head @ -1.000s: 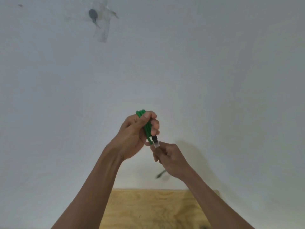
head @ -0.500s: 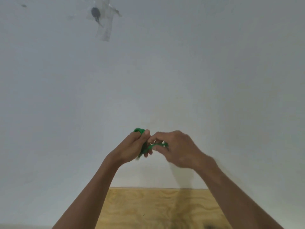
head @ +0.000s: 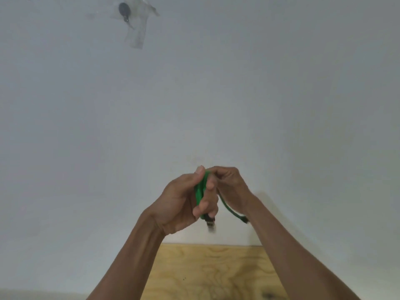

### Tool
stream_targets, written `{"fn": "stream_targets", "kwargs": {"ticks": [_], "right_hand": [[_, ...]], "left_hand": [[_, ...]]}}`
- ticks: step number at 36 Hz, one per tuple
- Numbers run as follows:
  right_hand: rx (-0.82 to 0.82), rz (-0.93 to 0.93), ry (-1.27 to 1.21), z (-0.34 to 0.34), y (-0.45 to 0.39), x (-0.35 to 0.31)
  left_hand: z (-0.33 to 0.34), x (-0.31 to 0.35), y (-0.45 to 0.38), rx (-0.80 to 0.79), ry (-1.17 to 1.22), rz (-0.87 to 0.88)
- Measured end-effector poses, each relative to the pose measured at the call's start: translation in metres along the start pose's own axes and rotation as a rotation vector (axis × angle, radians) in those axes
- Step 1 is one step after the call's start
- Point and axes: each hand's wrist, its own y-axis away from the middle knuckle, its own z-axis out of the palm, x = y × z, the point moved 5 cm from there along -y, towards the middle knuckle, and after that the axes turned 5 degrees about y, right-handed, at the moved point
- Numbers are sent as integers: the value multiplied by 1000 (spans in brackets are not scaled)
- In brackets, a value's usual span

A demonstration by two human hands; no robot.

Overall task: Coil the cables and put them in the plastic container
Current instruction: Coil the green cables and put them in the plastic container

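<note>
A green cable (head: pixel 200 189) is bunched into a small coil in my left hand (head: pixel 184 202), whose fingers close around it. One plug end (head: pixel 210 221) sticks out below that fist. My right hand (head: pixel 229 187) pinches the cable at the top of the coil, right against my left thumb. A loose green tail (head: pixel 232 211) hangs down beside my right wrist and ends in a dark tip. Both hands are held up in front of a white wall. No plastic container is in view.
A light plywood surface (head: pixel 207 271) lies below the hands at the bottom of the view. High on the white wall (head: pixel 281 105), a dark small object under clear tape (head: pixel 134 20) is stuck at the upper left.
My right hand has gone from below the coil, where it held the plug, up over its top. A loose cable tail now hangs by my right wrist.
</note>
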Motion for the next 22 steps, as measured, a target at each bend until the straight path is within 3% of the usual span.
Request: {"fn": "stream_targets", "kwargs": {"ticks": [4, 7, 10, 17, 20, 22], "right_hand": [[69, 116, 144, 16, 23, 31], [49, 159, 290, 34, 37, 41], [87, 78, 502, 40, 47, 35], [16, -143, 1221, 34, 47, -21], [-58, -291, 1366, 27, 33, -49], [-94, -307, 1331, 20, 21, -59]], "left_hand": [[-12, 19, -11, 159, -45, 175], [-34, 31, -13, 341, -305, 241], [-54, 38, -9, 473, -616, 212], [-64, 26, 8, 463, -927, 51], [-64, 19, 15, 455, -981, -11], [-64, 13, 19, 444, -940, -86]]}}
